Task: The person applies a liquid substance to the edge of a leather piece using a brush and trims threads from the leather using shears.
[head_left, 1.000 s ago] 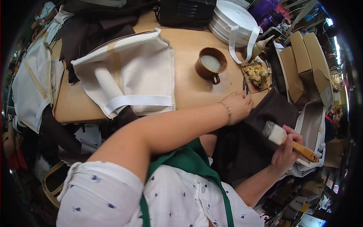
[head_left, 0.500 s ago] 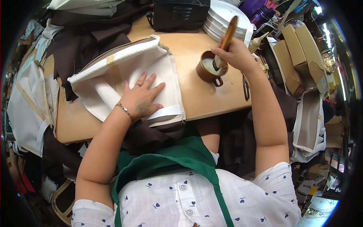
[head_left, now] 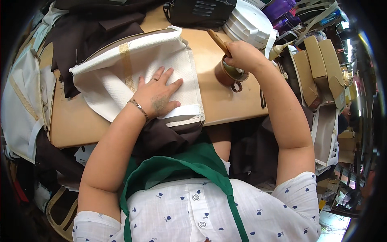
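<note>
My left hand (head_left: 158, 97) lies flat with fingers spread on a white textured fabric piece (head_left: 102, 82). A tan woven strip (head_left: 127, 66) crosses the piece, and a white band (head_left: 183, 111) runs along its near edge beside my thumb. My right hand (head_left: 245, 56) is closed round a brush (head_left: 218, 41), whose wooden handle slants up to the left. Below that hand stands a brown mug (head_left: 223, 75); earlier a whitish liquid showed inside it. My hand now hides the brush's bristles and most of the mug's mouth.
Dark brown cloth (head_left: 94, 34) is heaped at the far left of the table (head_left: 76, 125). Another white fabric piece (head_left: 22, 97) hangs at the left edge. Behind the mug are white tape rolls (head_left: 248, 24) and a black box (head_left: 201, 12). Cardboard boxes (head_left: 316, 60) stand at right.
My right hand has moved slightly left and tipped the brush, so its handle now leans left over the mug. The left hand stays on the fabric. The whole view has shifted a little.
</note>
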### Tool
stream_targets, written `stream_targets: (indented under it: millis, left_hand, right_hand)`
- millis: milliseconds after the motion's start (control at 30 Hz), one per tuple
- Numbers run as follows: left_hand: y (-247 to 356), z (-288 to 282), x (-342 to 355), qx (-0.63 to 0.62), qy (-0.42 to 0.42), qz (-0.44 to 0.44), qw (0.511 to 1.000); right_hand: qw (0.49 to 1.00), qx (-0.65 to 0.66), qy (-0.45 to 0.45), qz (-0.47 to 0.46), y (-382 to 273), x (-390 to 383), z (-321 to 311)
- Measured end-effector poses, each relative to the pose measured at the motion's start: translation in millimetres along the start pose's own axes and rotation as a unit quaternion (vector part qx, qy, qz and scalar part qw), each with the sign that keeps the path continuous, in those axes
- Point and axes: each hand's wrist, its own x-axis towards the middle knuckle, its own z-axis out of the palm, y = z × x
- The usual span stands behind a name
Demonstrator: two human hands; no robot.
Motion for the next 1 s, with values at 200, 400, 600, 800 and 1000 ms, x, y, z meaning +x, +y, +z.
stream_targets:
  millis: [200, 400, 600, 800, 1000]
  left_hand:
    - [-3.7, 3.8, 0.3, 0.002, 0.001, -0.003, 1.0]
    - [-1.7, 4.3, 0.6, -0.014, 0.006, 0.002, 1.0]
    - [-3.9, 5.8, 5.2, -0.029, 0.01, 0.007, 1.0]
    - [-25.8, 4.5, 26.2, -0.043, 0.006, 0.033, 0.999]
    - [-32.8, 2.3, 22.6, -0.002, -0.028, 0.007, 1.0]
  right_hand:
    - [0.997, -0.074, -0.025, -0.01, -8.5, 6.5, -0.9]
    - [0.986, -0.161, -0.033, 0.007, -19.4, 0.8, -3.6]
    - [0.977, -0.192, 0.088, 0.031, -21.7, -25.4, -63.0]
    - [0.895, 0.218, 0.387, -0.028, 10.6, -77.8, -105.8]
    - [0.722, 0.518, 0.457, -0.05, -18.4, -63.5, -29.1]
